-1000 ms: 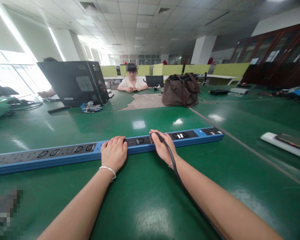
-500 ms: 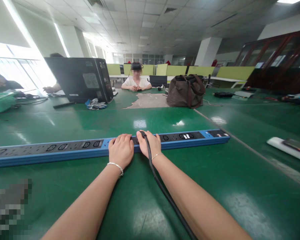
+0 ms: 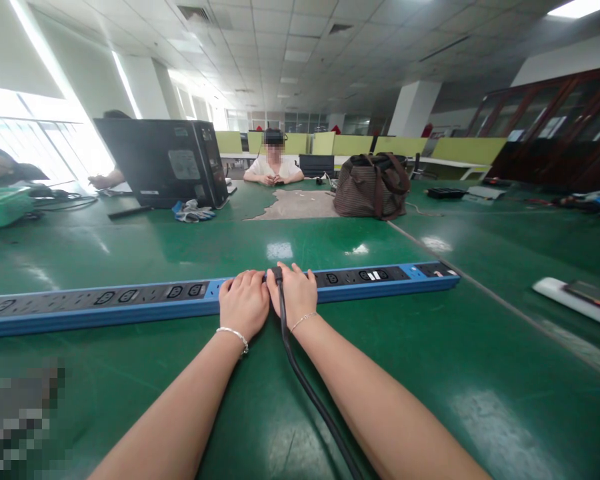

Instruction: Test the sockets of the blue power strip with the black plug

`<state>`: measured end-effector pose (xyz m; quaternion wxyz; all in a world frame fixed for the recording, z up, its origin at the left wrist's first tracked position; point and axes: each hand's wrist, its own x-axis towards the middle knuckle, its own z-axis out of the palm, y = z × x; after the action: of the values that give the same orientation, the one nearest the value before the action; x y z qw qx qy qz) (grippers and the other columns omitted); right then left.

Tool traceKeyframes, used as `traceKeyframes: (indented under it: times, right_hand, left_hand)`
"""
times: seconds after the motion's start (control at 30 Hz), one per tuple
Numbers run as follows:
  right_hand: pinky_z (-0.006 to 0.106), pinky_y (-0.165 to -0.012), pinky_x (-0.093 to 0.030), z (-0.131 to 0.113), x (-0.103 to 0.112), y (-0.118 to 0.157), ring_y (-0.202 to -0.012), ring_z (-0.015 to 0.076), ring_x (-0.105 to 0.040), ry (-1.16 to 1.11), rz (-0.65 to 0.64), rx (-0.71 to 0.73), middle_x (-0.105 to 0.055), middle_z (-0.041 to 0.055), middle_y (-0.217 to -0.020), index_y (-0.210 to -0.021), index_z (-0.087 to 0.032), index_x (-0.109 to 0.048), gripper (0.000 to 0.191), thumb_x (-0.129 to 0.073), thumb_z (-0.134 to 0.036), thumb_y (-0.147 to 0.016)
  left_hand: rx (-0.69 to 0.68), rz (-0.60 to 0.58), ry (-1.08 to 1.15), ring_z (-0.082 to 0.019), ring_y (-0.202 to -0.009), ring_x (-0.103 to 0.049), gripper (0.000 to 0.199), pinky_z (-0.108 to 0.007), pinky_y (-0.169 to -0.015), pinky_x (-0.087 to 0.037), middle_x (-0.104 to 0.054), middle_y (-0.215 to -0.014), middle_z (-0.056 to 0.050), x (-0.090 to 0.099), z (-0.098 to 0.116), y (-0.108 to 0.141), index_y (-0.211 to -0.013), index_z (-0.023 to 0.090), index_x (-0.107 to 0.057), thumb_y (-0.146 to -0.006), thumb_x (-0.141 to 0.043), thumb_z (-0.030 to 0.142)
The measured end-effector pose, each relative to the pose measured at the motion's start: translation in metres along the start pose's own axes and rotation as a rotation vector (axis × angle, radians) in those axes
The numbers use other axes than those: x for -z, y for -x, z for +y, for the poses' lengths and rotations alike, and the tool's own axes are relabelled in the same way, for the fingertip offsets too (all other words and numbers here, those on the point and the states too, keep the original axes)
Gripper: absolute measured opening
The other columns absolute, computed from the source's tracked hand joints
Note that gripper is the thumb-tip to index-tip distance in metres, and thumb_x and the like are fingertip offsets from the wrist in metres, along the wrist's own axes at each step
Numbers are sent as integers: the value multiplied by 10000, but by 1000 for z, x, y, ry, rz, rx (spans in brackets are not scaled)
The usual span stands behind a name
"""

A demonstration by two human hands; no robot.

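A long blue power strip (image 3: 155, 308) with black sockets lies across the green table. My left hand (image 3: 245, 303) is wrapped over the strip near its middle, fingers closed on it. Right beside it, my right hand (image 3: 294, 293) holds the black plug (image 3: 278, 272) of a thick black cable (image 3: 300, 377) at the strip's top face. The cable runs from the plug toward me, past my right forearm. Whether the plug sits in a socket is hidden by my fingers.
Beyond the strip stand a black computer case (image 3: 165, 163), crumpled gloves (image 3: 194, 211) and a brown bag (image 3: 365, 187). A person (image 3: 274, 167) sits across the table (image 3: 220, 247). A green basket (image 3: 3, 207) is at left, a white bar-shaped object (image 3: 555, 290) at right.
My right hand has moved slightly left with the plug, closer to my left hand, and the cable has shifted left. My left hand keeps its place on the strip.
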<state>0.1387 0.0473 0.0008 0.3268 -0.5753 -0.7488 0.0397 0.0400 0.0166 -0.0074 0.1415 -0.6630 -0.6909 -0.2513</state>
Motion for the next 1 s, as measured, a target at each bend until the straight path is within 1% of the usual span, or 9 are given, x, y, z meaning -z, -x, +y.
traceKeyframes:
  times: [0.17, 0.4, 0.47, 0.57, 0.7, 0.77, 0.87, 0.93, 1.0]
  right_hand:
    - [453, -1044, -208, 4, -5, 5, -1204, 244, -476, -3, 58, 14, -645, 64, -1156, -1173, -197, -594, 412, -352, -412, -918]
    - [469, -1037, -210, 6, -8, 9, -1165, 249, -511, 26, 84, 33, -648, 97, -1144, -1226, -176, -548, 450, -325, -426, -926]
    - [483, -1029, -215, 4, -7, 8, -1141, 258, -530, 53, 70, 36, -665, 111, -1103, -1204, -163, -559, 443, -325, -417, -927]
    - [507, -1021, -210, 1, -4, 4, -1094, 271, -561, 97, 45, 43, -696, 127, -999, -1123, -136, -597, 434, -312, -402, -932]
    - [513, -1035, -171, -2, -1, 0, -1052, 264, -584, 137, 35, 45, -713, 120, -897, -1030, -142, -626, 432, -299, -408, -935]
    - [508, -1038, -166, -3, 1, -1, -1041, 256, -590, 141, 26, 32, -713, 123, -885, -1001, -148, -636, 443, -287, -414, -937]
    - [494, -1032, -194, -4, 4, -1, -1047, 251, -589, 125, 14, -2, -713, 128, -883, -967, -149, -654, 468, -267, -411, -941]
    - [480, -1025, -217, -3, 5, 0, -1072, 253, -576, 107, 18, -18, -713, 126, -895, -978, -150, -661, 476, -264, -411, -941]
    - [473, -1025, -226, 0, 5, 1, -1112, 261, -549, 94, 36, -21, -706, 122, -960, -1017, -152, -661, 474, -274, -414, -938]
  left_hand:
    - [5, -3, 17, -214, -1097, -537, 353, -397, -934, -328, -645, -1133, -61, 1, 0, 0, -1077, 230, -593, -900, -294, 290]
    - [-8, 10, -2, -215, -1093, -540, 350, -394, -933, -325, -646, -1134, -61, -1, 0, 0, -1071, 228, -590, -907, -290, 301]
    - [-10, 15, -8, -216, -1086, -544, 350, -395, -931, -325, -649, -1124, -62, -1, 0, 0, -1066, 223, -590, -908, -288, 298]
    - [0, 16, -10, -214, -1081, -548, 347, -397, -927, -326, -653, -1114, -62, -2, 0, 0, -1054, 223, -595, -906, -289, 292]
    - [2, 12, -6, -210, -1080, -548, 341, -396, -922, -325, -656, -1108, -45, -1, 0, 0, -1040, 234, -598, -905, -290, 291]
    - [4, 11, -6, -210, -1085, -545, 345, -395, -921, -323, -655, -1112, -45, -1, 1, 0, -1039, 237, -600, -905, -287, 291]
    - [0, 4, -4, -214, -1093, -540, 353, -398, -922, -319, -651, -1119, -56, 0, 1, 0, -1056, 234, -595, -902, -283, 292]
    - [0, 0, -2, -218, -1096, -538, 356, -403, -925, -318, -650, -1122, -61, 1, 1, -1, -1068, 228, -593, -897, -287, 293]
    - [4, -5, 1, -219, -1097, -537, 358, -403, -927, -318, -647, -1128, -64, 1, 1, -1, -1075, 226, -594, -891, -295, 290]
